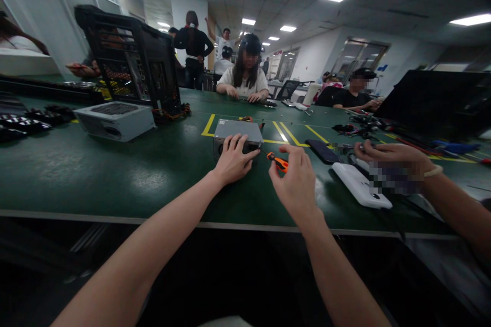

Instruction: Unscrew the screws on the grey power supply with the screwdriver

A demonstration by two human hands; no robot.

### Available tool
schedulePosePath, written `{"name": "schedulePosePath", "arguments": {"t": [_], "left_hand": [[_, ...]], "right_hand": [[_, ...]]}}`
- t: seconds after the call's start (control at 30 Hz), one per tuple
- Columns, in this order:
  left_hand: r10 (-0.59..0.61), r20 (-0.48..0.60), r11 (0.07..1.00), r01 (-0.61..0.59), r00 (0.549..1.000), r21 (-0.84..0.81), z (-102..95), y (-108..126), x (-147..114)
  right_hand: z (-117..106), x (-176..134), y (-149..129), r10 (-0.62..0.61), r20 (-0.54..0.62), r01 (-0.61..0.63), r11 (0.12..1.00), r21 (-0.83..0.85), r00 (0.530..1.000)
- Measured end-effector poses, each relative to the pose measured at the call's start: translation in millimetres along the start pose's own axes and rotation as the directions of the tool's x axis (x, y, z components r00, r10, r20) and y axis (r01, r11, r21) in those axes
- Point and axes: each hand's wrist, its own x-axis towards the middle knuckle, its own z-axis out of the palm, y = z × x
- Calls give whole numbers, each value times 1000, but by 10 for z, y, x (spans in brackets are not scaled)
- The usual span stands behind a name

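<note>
A grey metal computer power supply [238, 130] sits on the table in front of me. My left hand [235, 161] rests on its front and top edge, with the fingers spread. Just right of the box is a screwdriver [279, 162] with an orange and black handle, its thin shaft directed at the box's right front side. My right hand [297, 181] curls around the handle's rear end between thumb and fingers. Whether the screwdriver tip sits in a screw is too small to tell.
Left stand a second power supply [117, 120] and a black computer case [132, 61]. A phone [321, 151] and a white device [360, 184] lie right. A co-worker's hand [399, 158] reaches in from the right. Another person [245, 74] works across the green table [169, 179].
</note>
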Motion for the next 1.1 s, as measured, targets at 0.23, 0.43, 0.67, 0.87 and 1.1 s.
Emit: {"name": "schedulePosePath", "arguments": {"t": [0.23,0.43,0.67,0.87,1.1], "left_hand": [[3,9,1000,-3,1000,-3,-11,5,-4],[0,19,1000,0,1000,3,-23,15,-4],[11,7,1000,-11,1000,9,-12,10,-4],[5,6,1000,-5,1000,1,-9,8,-4],[-4,-1,1000,4,1000,-28,-4,14,-2]], "right_hand": [[-20,28,-43,173,55,-174,985,20,983],[-55,61,-30,48,80,-49,999,14,996],[-68,75,-42,100,119,-103,994,22,988],[-69,97,-31,68,92,-72,997,37,993],[-97,123,-28,79,146,-90,994,65,986]]}}
